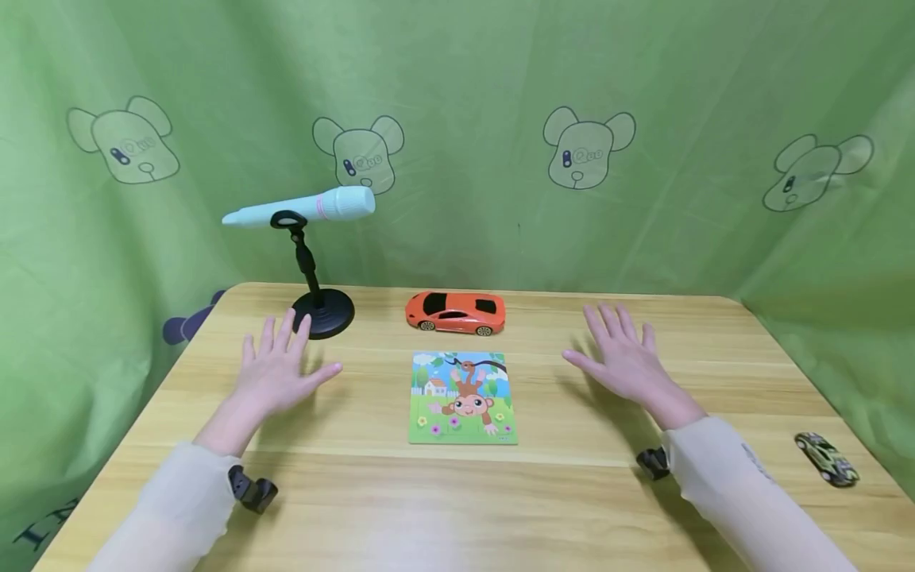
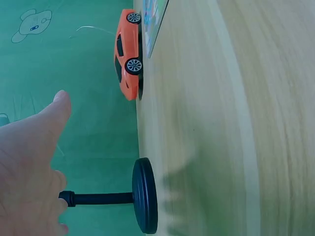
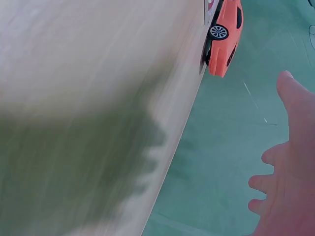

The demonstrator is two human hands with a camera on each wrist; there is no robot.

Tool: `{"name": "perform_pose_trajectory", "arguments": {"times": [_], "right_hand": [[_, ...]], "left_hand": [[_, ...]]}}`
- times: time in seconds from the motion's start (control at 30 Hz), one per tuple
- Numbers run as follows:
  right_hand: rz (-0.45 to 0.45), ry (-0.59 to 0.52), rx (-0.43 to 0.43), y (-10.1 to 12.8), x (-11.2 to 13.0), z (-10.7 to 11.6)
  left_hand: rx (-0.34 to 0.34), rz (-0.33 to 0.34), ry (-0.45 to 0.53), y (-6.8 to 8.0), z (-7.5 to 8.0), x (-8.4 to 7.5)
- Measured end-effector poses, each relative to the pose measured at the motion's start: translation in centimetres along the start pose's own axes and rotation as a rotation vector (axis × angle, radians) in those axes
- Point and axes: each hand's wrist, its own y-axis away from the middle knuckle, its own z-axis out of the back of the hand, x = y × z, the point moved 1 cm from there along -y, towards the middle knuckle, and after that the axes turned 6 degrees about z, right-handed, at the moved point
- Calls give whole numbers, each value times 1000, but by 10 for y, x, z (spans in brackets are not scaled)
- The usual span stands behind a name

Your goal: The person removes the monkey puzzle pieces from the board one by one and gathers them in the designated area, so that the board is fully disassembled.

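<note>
Microphone stand (image 1: pixel 308 266), one, toy cars (image 1: pixel 465 304), two

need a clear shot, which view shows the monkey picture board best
The head view: it shows the monkey picture board whole, face up. The left wrist view catches only part at the top edge; the right wrist view, just a sliver.

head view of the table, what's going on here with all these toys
A person has both hands spread over the wooden table, holding nothing. The left hand is nearest the black stand, which carries a light-blue microphone. The right hand is in the air, apart from the toys. Between the hands lies a flat monkey picture board, with an orange toy car behind it. A small patterned toy car sits near the right edge.
</note>
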Motion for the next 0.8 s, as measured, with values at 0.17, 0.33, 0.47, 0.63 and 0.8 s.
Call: {"name": "perform_pose_trajectory", "arguments": {"times": [0.17,0.33,0.47,0.63,0.8], "right_hand": [[23,-16,-1,-5,7,-1],[72,-42,-13,-13,15,-7],[118,-70,-20,-22,24,-12],[168,-125,2,-31,43,-15],[213,-175,39,-40,64,-20]], "left_hand": [[-1,-19,-8,0,-2,-5],[-4,-45,-10,-1,-7,-9],[-21,-79,-22,-3,-14,-13],[-33,-149,-38,-8,-24,-22],[-33,-223,-49,-9,-34,-35]]}}
